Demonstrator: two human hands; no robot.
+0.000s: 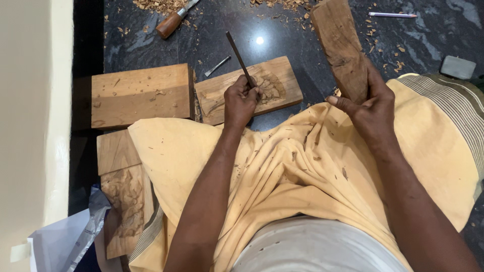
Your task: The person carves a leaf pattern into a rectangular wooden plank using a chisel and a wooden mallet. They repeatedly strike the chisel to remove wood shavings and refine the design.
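Sharp, even light; floor point(282, 30) glare spot.

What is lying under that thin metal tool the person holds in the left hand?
Under the thin chisel in the left hand lies a small wooden plank with a half-carved relief, on the dark stone floor. The hand covers the chisel tip and part of the carving.

Only one pkg-type item: crumpled white/grey plastic bag or wrapper point(75, 234), bottom-left corner, wedged btwn cream wall point(35, 126) and carved wood panel point(126, 206). Irregular shape, creased, glossy in spots, some dark print on it, too small to make out. Partly cut off by bottom edge. Small beige tape strip point(19, 252) stuck on wall just left of it. No labels, signs or screens elsewhere.
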